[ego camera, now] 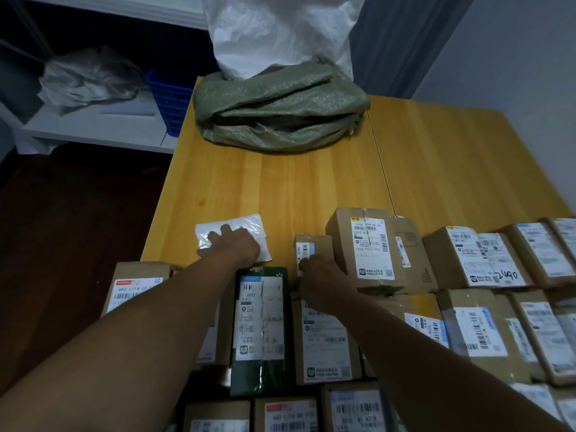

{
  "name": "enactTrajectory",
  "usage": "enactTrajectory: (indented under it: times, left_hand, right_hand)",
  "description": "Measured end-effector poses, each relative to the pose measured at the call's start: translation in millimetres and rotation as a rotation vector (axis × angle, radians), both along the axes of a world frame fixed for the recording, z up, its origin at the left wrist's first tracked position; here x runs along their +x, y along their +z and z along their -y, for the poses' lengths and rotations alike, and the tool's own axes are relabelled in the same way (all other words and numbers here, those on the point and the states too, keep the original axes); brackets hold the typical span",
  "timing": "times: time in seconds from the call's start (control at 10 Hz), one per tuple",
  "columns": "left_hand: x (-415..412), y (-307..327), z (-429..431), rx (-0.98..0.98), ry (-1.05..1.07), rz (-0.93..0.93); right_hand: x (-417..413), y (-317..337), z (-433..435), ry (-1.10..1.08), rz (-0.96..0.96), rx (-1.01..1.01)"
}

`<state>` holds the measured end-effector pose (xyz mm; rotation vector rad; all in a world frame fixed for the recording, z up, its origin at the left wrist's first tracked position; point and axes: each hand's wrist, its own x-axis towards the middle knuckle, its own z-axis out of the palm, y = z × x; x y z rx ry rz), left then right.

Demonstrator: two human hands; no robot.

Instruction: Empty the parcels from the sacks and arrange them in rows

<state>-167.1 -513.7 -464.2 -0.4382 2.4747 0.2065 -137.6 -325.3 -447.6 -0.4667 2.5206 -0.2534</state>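
The left hand (237, 244) lies palm down on a white plastic mailer (249, 222), fingers laid flat over it and not visibly curled under its edge. The right hand (321, 282) holds a small cardboard box (311, 244), its thumb on the box's left side and its fingers over the label. Both parcels sit on the wooden table (436, 157) at the far edge of the laid-out rows. The box is just beside a tall carton (367, 244), and the mailer is just beyond a dark green parcel (261, 325). This looks like the arranging step: starting a new row at the left end. A green woven sack (280, 110) lies slumped at the far end, apparently emptied, with a white woven sack (280, 32) standing behind it. Next, the box probably needs nudging flush against the carton and the mailer sliding in beside it, label side up. The mailer is limp and may skid or crumple if pushed.
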Motion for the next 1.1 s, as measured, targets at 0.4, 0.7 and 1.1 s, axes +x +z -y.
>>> enactTrajectory:
  times: [0.4, 0.7, 1.1]
  left_hand:
    - [1, -19, -22, 0.141, -0.292, 0.119]
    - [2, -15, -19, 0.213, -0.214, -0.094]
    - [46, 87, -41, 0.311, -0.033, -0.19]
  right_hand:
    - [6, 1, 2, -0.037, -0.025, -0.013]
    - [10, 13, -2, -0.025, 0.003, -0.09]
    - [37, 106, -11, -0.153, -0.054, -0.132]
